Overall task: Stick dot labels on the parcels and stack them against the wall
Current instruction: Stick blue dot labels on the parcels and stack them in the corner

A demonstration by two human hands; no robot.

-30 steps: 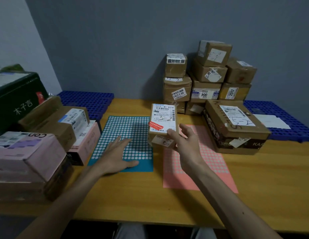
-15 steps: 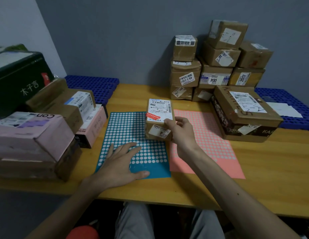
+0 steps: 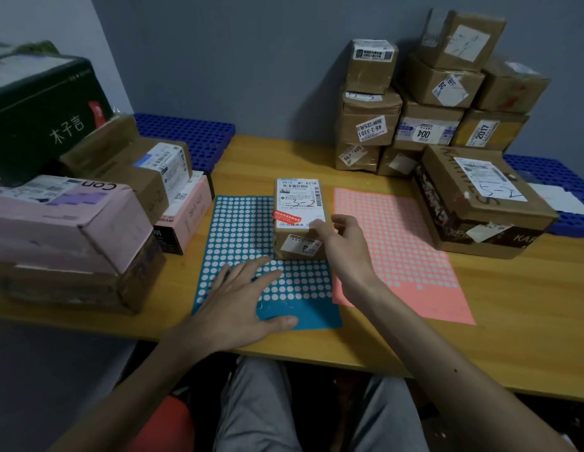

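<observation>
Small parcel [image 3: 297,220] sits on teal dot sheet [image 3: 238,230]. Left hand [image 3: 238,301] flat on the sheet's near end, fingers spread. Right hand [image 3: 344,246] loose, fingertips touching the parcel's near-right corner.

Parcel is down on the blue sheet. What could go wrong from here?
1. The parcel sits on the blue sheet and covers some dots; sliding it off could scuff or lift them.
2. The stack at the wall is uneven and its top box tilts; one more on top may topple it.
3. The big box stands in front of the stack, so the right hand could knock it while carrying the parcel over.
</observation>
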